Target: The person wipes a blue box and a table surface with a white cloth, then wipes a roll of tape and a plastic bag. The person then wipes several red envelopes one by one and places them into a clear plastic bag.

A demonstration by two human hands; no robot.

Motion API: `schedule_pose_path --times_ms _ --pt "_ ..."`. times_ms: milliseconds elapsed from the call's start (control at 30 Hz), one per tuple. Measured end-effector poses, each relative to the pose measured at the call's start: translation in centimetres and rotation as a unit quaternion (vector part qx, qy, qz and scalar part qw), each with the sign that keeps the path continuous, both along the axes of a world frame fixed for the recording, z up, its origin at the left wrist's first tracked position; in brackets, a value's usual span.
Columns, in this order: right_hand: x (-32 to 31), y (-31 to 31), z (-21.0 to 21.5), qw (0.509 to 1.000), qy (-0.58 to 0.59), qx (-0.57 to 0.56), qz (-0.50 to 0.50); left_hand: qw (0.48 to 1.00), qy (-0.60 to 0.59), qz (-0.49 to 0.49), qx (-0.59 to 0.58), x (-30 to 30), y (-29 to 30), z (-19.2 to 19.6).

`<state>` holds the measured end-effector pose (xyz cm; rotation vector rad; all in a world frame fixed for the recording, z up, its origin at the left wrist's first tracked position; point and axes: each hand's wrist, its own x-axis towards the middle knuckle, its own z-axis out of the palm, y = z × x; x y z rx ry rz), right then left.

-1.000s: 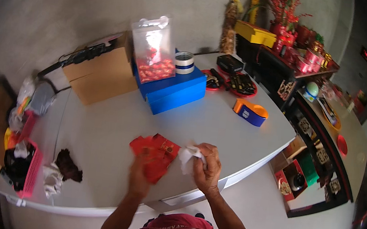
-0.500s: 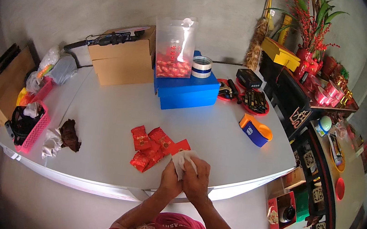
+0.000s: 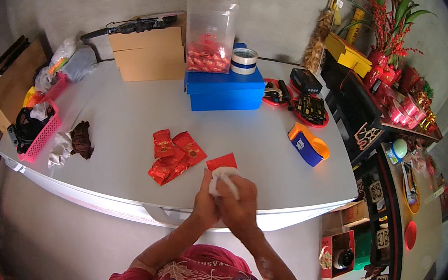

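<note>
Your left hand (image 3: pixel 207 207) pinches a red packet (image 3: pixel 222 161) jutting just ahead; your right hand (image 3: pixel 240 202) clutches white cloth (image 3: pixel 222 174) against it.

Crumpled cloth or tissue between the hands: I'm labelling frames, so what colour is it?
White: the crumpled cloth or tissue shows best in the head view.

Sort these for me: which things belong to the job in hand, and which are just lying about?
In hand or likely part of it:
white cloth, in the right hand
red packet, in the left hand
matching packets alongside

Apparently just lying about:
blue box
tape roll
cardboard box
pink basket
orange-and-purple band
</note>
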<state>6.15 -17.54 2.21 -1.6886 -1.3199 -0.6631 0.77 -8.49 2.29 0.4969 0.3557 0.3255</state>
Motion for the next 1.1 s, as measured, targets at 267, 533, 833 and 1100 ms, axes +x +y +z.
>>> schedule_pose_path --times_ms 267,533,833,1100 --pt "3.8 0.5 1.5 0.980 0.147 0.052 -0.124 0.989 -0.001 -0.007 0.148 0.7 -2.1 -2.2" --pt "0.7 0.3 -0.8 0.997 0.074 0.034 -0.007 0.996 -0.011 -0.026 0.089 0.4 0.4 -0.1" --pt "4.7 1.5 -1.9 0.884 0.437 0.150 -0.062 0.977 -0.009 -0.017 0.212 -0.1 2.8 -0.1" --pt "-0.3 3.1 -0.9 0.803 0.562 0.136 0.142 0.947 0.097 0.017 0.304 -0.1 4.2 0.4"
